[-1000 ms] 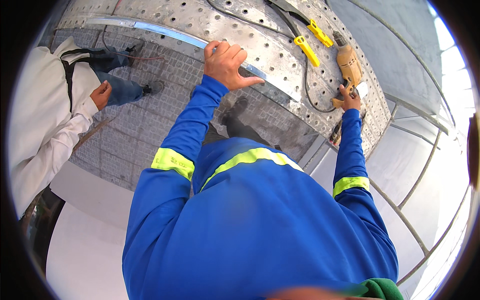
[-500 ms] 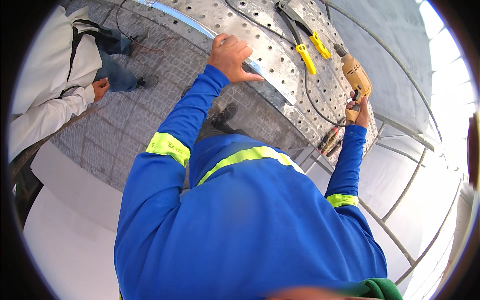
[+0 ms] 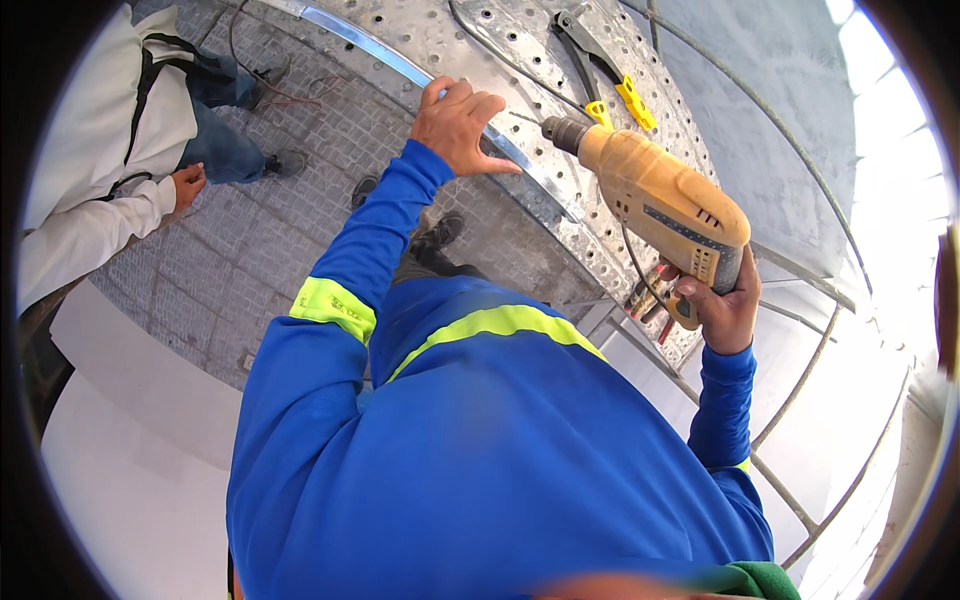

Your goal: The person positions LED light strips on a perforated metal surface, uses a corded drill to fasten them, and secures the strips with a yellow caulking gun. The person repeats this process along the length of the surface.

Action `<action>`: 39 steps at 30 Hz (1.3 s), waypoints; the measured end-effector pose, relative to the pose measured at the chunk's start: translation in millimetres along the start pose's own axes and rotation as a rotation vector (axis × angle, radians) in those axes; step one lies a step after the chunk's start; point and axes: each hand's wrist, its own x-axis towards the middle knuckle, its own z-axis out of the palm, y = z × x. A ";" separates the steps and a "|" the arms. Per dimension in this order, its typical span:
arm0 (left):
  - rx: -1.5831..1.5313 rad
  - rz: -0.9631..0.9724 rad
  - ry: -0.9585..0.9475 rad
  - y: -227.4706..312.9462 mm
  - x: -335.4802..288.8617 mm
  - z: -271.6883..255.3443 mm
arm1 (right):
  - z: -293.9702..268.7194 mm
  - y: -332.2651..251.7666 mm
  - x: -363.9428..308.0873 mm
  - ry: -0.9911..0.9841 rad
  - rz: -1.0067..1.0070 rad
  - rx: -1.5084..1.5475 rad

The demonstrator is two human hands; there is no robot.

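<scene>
My right hand [image 3: 722, 300] is wrapped round the handle of a tan electric drill [image 3: 670, 190], lifted above a perforated metal platform [image 3: 515, 65]. From its dark chuck a thin bit points toward my left hand [image 3: 460, 128]. That hand grips a long shiny metal strip [image 3: 375, 48] lying along the platform's near edge, thumb stretched out along it. Beyond the drill's chuck lie pliers-like hand tools with yellow grips [image 3: 635, 100], one grip partly hidden by the drill. A dark cord hangs below the drill.
A few small hand tools [image 3: 645, 292] lie at the platform's near right corner. Metal railing bars [image 3: 790, 125] run along the right side. At the left, a person in a white top [image 3: 105, 130] stands on the paved floor [image 3: 215, 260]. A black cable crosses the platform.
My right hand has raised the drill off the platform and brought it nearer and to the left, its chuck swinging toward my left hand. The left hand stays on the strip.
</scene>
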 end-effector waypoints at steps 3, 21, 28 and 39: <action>-0.009 -0.036 -0.034 0.8 -1.7 -2.7 | 25.2 -18.0 -4.1 -0.042 -0.162 -0.362; 0.008 -0.028 -0.037 -1.5 -4.0 0.5 | 47.2 -67.8 5.5 -0.174 -0.261 -0.710; 0.021 -0.044 -0.062 -0.6 -3.2 1.0 | 47.3 -69.5 7.3 -0.168 -0.281 -0.735; 0.030 -0.020 -0.047 -0.7 0.4 -1.9 | 48.4 -72.5 12.6 -0.197 -0.306 -0.750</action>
